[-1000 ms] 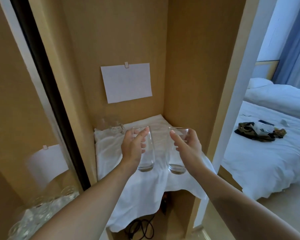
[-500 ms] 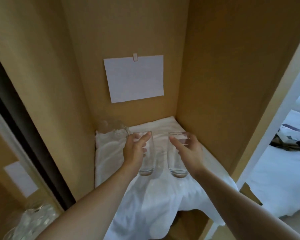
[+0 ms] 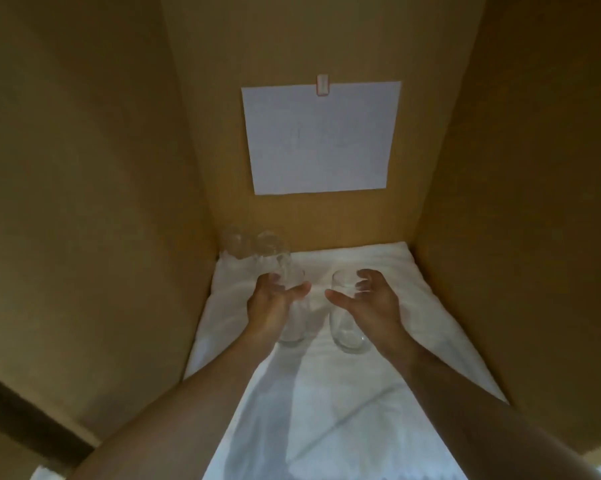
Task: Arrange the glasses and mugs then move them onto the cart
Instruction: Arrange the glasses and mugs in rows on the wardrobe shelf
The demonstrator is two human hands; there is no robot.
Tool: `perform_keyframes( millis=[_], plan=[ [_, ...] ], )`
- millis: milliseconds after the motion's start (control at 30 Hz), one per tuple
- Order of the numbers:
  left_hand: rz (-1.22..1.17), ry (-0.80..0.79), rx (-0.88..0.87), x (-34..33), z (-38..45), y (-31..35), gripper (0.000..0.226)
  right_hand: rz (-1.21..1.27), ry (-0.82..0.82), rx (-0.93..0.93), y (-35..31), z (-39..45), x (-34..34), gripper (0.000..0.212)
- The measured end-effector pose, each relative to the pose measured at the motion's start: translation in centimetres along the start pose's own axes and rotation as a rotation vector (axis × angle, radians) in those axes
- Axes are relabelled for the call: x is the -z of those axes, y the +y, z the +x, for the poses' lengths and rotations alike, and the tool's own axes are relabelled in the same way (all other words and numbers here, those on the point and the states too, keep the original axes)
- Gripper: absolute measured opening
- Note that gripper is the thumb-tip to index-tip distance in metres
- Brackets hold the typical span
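Two clear tall glasses stand on a white cloth (image 3: 378, 341) inside a wooden niche. My left hand (image 3: 271, 303) grips the left glass (image 3: 293, 327) with thumb in front and fingers behind. My right hand (image 3: 368, 303) curls round the right glass (image 3: 347, 327), its thumb across the front and its fingers spread behind the rim. Both glass bases touch the cloth. Two more clear glasses (image 3: 254, 247) stand in the back left corner, just beyond my left hand.
Wooden walls close in the niche on the left (image 3: 101, 202), back and right (image 3: 517, 202). A white paper sheet (image 3: 319, 136) is clipped to the back wall. The cloth hangs over the shelf's front edge.
My head has moved closer and turned left, so the bedroom has left the view. Both hands have lowered the glasses onto the cloth, further back in the niche.
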State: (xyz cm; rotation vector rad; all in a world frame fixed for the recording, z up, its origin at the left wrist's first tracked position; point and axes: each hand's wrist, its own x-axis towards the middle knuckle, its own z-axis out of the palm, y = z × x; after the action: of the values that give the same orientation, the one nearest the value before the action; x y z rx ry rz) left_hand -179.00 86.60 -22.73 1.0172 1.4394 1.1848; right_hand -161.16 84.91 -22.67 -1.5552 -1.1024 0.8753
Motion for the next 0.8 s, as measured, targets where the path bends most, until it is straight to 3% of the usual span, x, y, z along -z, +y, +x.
perform_keyframes(
  millis=[200,333,467,667,800],
  plan=[
    [-0.021,-0.001,-0.013,-1.0,2.1,-1.4,0.062,0.037,-0.095,0.100,2.6,3.6,-0.7,0.075],
    [-0.027,-0.014,-0.053,-1.5,2.8,-2.0,0.065,0.025,-0.202,0.115,4.6,4.2,-0.8,0.088],
    [0.067,-0.013,-0.079,-1.4,2.2,-3.4,0.093,0.073,-0.279,0.035,7.7,3.9,-0.3,0.104],
    [0.138,-0.014,-0.088,-1.5,1.8,-6.2,0.101,0.076,-0.317,-0.013,9.2,4.6,-0.2,0.118],
    [0.212,-0.003,-0.009,-1.5,3.1,-5.8,0.082,0.071,-0.321,-0.039,8.8,4.9,0.1,0.107]
  ],
)
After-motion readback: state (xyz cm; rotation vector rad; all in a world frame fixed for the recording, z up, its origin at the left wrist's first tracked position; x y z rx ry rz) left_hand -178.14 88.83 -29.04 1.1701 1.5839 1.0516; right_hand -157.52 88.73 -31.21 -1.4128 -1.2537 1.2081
